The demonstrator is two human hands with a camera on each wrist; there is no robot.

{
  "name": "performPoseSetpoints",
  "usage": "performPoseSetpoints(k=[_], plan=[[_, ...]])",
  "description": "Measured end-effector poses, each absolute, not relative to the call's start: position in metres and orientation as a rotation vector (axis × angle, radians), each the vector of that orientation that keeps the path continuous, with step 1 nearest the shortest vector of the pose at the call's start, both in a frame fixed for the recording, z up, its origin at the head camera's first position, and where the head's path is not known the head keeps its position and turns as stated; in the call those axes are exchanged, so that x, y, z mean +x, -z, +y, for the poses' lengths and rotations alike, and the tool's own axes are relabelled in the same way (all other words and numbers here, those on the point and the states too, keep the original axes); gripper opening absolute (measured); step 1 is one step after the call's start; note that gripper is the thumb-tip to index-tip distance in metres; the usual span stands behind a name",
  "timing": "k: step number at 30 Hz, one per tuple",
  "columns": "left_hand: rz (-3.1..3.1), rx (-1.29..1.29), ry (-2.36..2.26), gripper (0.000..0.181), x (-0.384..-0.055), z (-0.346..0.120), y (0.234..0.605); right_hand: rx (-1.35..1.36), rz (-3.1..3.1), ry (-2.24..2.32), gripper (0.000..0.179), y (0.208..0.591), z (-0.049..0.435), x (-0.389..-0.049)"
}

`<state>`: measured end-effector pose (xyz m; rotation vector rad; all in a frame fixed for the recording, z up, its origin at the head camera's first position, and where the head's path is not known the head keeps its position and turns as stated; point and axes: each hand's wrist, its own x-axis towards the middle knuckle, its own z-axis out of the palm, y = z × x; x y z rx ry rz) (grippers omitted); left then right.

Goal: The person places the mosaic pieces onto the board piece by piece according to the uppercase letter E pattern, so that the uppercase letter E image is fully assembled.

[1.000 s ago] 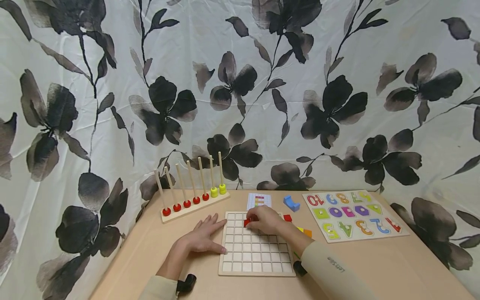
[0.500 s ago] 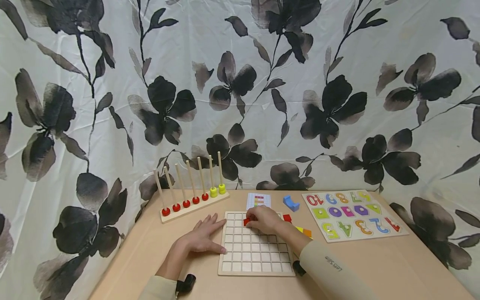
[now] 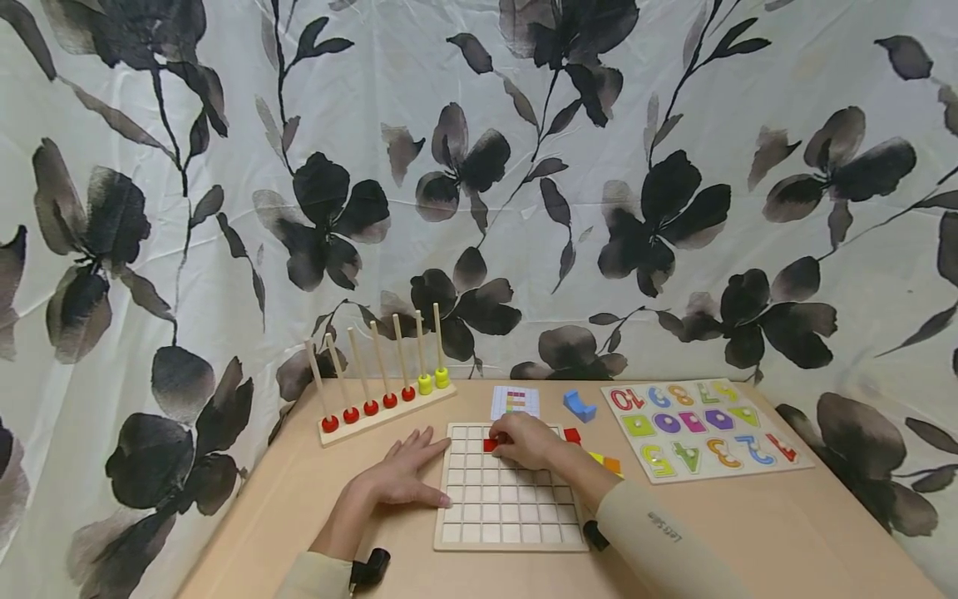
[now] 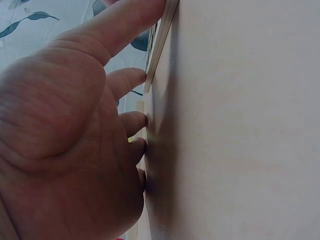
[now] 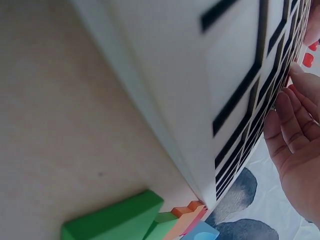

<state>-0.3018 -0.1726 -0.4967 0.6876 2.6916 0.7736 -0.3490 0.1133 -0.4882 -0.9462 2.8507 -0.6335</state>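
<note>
In the head view, we are seeing the right hand (image 3: 527, 441) pinching a red block (image 3: 490, 445) between bent fingers and thumb, on the upper part of a grid board (image 3: 501, 503). The left hand (image 3: 404, 478) is lying with fingers spread beside the board, its thumb touching the left edge. Behind the board we are noticing a pattern card (image 3: 515, 398) and a blue block (image 3: 580, 406); a bead stand (image 3: 389, 414) is standing to the left, a number board (image 3: 707, 437) lying to the right. In the left wrist view, we are watching the thumb touching the board's rim, the fingers extending apart. In the right wrist view, we are looking along the grid towards the fingertips, while a green block (image 5: 115, 215) is lying just beside the board.
</note>
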Motion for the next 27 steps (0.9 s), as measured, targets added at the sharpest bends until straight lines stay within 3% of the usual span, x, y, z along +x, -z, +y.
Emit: performPoseSetpoints(k=[15,27], plan=[[2.677,0.670,-0.770,0.101,-0.303,-0.170,0.499,-1.008,2.886,0.845,0.027,0.477,0.138,-0.340],[2.677,0.659,-0.788,0.102,-0.303,-0.170,0.496,-0.703,2.908,1.285,0.033,0.449,0.172,-0.320]])
